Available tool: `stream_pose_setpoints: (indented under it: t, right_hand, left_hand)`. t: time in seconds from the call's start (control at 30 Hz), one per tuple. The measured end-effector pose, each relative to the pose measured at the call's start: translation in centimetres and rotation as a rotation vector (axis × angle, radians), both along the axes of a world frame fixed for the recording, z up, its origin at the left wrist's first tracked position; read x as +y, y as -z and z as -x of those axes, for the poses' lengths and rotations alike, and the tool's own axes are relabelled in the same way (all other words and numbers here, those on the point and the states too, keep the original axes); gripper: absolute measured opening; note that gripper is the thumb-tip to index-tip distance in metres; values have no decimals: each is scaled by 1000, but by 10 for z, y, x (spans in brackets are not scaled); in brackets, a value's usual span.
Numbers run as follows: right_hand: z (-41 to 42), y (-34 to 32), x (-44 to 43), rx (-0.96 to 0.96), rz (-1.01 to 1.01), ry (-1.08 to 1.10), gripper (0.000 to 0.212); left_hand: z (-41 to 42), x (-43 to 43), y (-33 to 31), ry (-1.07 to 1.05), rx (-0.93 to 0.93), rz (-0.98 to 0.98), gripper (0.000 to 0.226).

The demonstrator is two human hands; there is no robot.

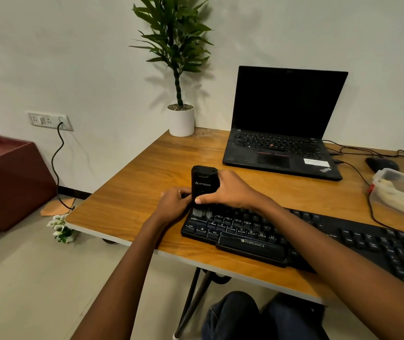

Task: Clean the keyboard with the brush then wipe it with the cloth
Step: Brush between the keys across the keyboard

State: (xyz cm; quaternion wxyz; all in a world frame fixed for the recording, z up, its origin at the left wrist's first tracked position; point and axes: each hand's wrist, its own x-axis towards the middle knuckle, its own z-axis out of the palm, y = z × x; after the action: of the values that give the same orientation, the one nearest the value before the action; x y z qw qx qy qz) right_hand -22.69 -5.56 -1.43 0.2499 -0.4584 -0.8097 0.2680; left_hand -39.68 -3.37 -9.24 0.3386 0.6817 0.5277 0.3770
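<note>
We see right hand (pixel 230 190) wrapped round upright black brush (pixel 203 184), left hand (pixel 174 204) curled, gripping its lower side. Bristles (pixel 201 213) sit on left-end keys of keyboard (pixel 318 241), which lies along the table (pixel 146 173) near edge.

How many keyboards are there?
2: the black keyboard at the front edge of the table, and the laptop keyboard farther back, right of the plant pot. I see none hidden.
</note>
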Motion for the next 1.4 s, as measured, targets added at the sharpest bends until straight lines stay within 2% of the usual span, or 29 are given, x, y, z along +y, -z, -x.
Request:
stream_pose_setpoints:
  t: [0.13, 0.27, 0.3, 0.37, 0.43, 0.5, 0.6, 0.7, 0.77, 0.83, 0.97, 1.1, 1.2, 1.3, 1.4]
  right_hand:
    - [3, -4, 1, -3, -106, 56, 41]
    - [-3, 3, -8, 53, 29, 7, 40]
    - [-8, 0, -9, 24, 55, -8, 40]
    - [-14, -13, -6, -84, 65, -44, 42]
    - [-9, -22, -5, -148, 0, -50, 42]
    - [1, -17, -7, -87, -59, -22, 42]
    - [1, 3, -11, 25, 1, -2, 40]
    - [-14, -2, -8, -23, 66, -14, 43]
    - [-13, -10, -7, -72, 40, -36, 45]
    - [-6, -12, -7, -54, -3, -30, 41]
    - [-6, 1, -3, 17, 48, 14, 42]
    - [-16, -4, 0, 30, -69, 103, 46]
    - [-20, 2, -3, 105, 17, 79, 44]
    - [-24, 8, -2, 75, 45, 83, 45]
    - [-21, 3, 0, 38, -43, 99, 47]
  left_hand:
    - [-3, -5, -5, -32, 4, -5, 42]
    - [0, -3, -1, 8, -2, -12, 24]
    - [0, -1, 1, 28, -8, -7, 18]
    - [1, 1, 1, 36, -9, -4, 21]
    - [-1, 2, 0, 11, 3, -7, 18]
    - [-2, 0, -1, -22, 2, -9, 31]
    - [-1, 0, 1, 8, -13, -18, 19]
    - [1, 6, 5, 34, -17, -2, 20]
    - [1, 8, 6, 36, -14, -1, 19]
    - [0, 6, 5, 36, -36, -2, 16]
    - [2, 12, 11, 46, -35, -21, 17]
    - [3, 19, 18, 72, -16, -14, 29]
    - [5, 22, 20, 80, -33, -4, 33]
    - [4, 22, 20, 84, -29, 1, 31]
    - [2, 22, 18, 76, -25, -8, 29]
